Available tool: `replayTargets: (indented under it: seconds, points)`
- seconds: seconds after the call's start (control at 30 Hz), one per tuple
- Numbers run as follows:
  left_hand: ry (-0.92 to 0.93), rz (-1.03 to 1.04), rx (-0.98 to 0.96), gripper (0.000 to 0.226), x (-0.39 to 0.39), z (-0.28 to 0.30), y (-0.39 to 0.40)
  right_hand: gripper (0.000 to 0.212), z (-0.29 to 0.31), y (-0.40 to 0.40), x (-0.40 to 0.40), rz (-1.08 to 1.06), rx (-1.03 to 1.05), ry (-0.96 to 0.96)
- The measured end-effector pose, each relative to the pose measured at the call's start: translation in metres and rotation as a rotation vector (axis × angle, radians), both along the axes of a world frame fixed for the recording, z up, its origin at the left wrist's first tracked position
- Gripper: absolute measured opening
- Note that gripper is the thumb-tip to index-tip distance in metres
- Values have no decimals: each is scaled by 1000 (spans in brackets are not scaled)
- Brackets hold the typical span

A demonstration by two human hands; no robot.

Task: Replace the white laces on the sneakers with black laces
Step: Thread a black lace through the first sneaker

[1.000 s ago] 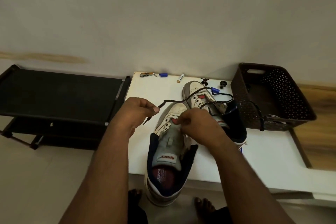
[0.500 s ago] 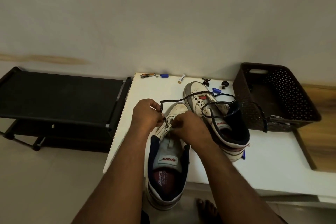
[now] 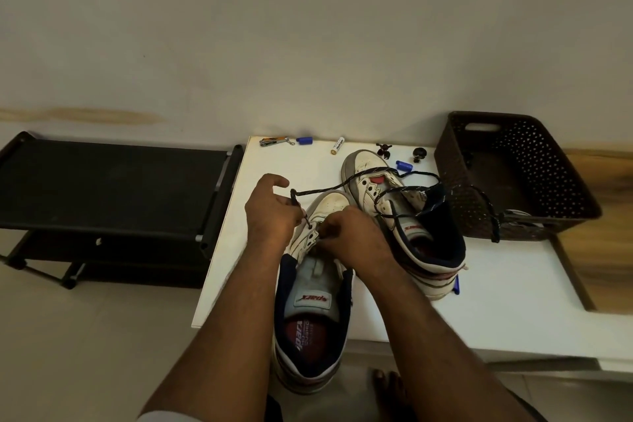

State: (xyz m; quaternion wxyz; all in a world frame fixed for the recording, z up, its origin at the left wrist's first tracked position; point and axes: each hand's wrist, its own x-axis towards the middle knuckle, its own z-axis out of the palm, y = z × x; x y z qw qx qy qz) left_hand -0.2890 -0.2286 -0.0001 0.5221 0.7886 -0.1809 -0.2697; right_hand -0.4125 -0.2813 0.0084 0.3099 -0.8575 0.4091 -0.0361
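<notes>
White table [image 3: 513,301] against a pale wall carries both sneakers, a dark perforated basket [image 3: 513,181] at its far right corner and small oddments along its far edge: a battery [image 3: 337,145], blue caps, a nail clipper

Head view: the near sneaker [image 3: 313,301] lies with its long axis running from the near edge, where its heel overhangs, toward the far edge, toe away from the person. It has no lace threaded through most of its eyelets. The left hand [image 3: 270,219] sits just left of the toe-end eyelets, thumb and finger pinched on the tip of the black lace [image 3: 346,184], right at an eyelet on the shoe's left row. The right hand [image 3: 352,236] rests over the eyelet flaps just across from it, fingers curled and gripping there; exactly what they pinch is hidden. From the left hand's pinch the lace runs away to the right, over the far sneaker [image 3: 394,216] and toward the basket. I judge the tip has to go down and rightward through that eyelet, so the left hand feeds while the right is nearest to catch it
</notes>
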Motion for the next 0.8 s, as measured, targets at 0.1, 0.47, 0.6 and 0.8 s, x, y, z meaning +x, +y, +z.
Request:
replayTargets:
  seconds: [0.1, 0.47, 0.6, 0.8]
  points:
    - [53, -47, 36, 60, 1, -2, -1, 21, 0, 0, -1, -4, 4, -4]
    - [-12, 66, -49, 71, -1, -5, -2, 19, -7, -3, 2, -23, 33, -18]
    - [-64, 33, -28, 73, -4, -3, -1, 19, -11, -4, 3, -29, 42, -24]
    - [-142, -44, -10, 82, -4, 0, 2, 20, -14, -6, 3, -32, 64, -33]
